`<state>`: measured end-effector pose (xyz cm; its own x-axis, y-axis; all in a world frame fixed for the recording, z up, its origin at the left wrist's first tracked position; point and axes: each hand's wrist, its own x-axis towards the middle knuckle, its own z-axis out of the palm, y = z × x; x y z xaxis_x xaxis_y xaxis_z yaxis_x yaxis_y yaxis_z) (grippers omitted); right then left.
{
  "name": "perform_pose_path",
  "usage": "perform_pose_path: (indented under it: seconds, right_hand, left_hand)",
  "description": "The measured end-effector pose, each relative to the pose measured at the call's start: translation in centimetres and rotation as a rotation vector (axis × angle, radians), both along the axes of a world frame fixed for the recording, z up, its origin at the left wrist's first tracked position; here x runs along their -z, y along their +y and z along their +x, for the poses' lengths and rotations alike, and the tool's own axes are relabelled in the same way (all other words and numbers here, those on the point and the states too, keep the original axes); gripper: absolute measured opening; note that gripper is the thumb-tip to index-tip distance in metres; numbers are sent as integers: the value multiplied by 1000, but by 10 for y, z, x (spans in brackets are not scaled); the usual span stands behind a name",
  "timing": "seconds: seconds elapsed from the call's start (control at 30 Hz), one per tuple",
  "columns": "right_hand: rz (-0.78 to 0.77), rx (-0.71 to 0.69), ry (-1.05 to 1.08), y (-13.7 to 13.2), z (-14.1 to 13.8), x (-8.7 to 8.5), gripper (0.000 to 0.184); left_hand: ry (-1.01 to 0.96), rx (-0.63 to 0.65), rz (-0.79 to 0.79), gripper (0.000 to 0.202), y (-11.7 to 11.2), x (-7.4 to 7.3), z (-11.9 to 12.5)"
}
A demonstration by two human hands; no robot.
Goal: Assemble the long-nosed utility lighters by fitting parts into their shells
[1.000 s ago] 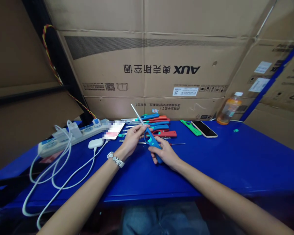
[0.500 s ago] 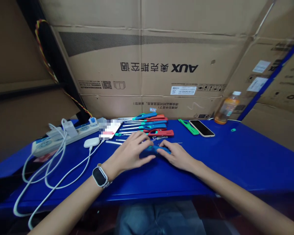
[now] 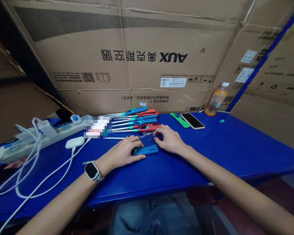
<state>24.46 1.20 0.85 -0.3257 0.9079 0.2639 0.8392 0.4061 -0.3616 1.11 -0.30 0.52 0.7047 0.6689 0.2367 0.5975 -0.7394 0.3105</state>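
Observation:
A blue lighter handle (image 3: pixel 147 150) lies flat on the blue table (image 3: pixel 235 153). My left hand (image 3: pixel 123 152) rests palm down on its left end, fingers curled over it, a smartwatch on the wrist. My right hand (image 3: pixel 168 138) sits just behind the handle's right end, fingertips pinched down on small wire parts (image 3: pixel 148 137) on the table. A loose metal tube (image 3: pixel 115 138) lies left of them. Behind both hands is a row of long-nosed lighters (image 3: pixel 137 120) with blue, red and teal handles.
A white power strip (image 3: pixel 39 135) with plugs and looping white cables (image 3: pixel 46 173) fills the left. A phone (image 3: pixel 192 120) and a green part (image 3: pixel 178 119) lie at the back right, with an orange drink bottle (image 3: pixel 215 99) beside them. Cardboard boxes (image 3: pixel 142 55) wall the back.
The blue handle with its tube, held up in both hands a second ago, now lies on the table without the tube. My right hand has shifted back onto the small wire parts.

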Motion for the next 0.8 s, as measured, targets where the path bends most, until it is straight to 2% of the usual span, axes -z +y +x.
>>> perform_pose_path:
  seconds: [0.2, 0.37, 0.43, 0.5, 0.63, 0.7, 0.8]
  right_hand:
    - [-47, -111, -112, 18, -1, -1, 15]
    - [-12, -174, -99, 22, -10, -9, 15]
    - [5, -136, 21, 24, -20, -15, 17]
    - [-2, -129, 271, 27, -33, -20, 19]
    - [-168, -262, 841, 33, -62, -20, 31]
    - [-238, -314, 960, 33, -69, -17, 39]
    - [-249, -349, 994, 28, -71, -10, 39]
  left_hand:
    - [-102, 5, -36, 28, -3, 1, -1]
    - [-221, -70, -78, 26, 6, 3, -5]
    - [-252, -98, -119, 27, 10, 1, -10]
    - [-266, -128, -141, 30, 15, -2, -18]
    - [-295, -260, -57, 36, 23, -9, -41]
    - [-302, -312, -22, 37, 26, -11, -51]
    - [-293, -330, -26, 37, 29, -11, -58]
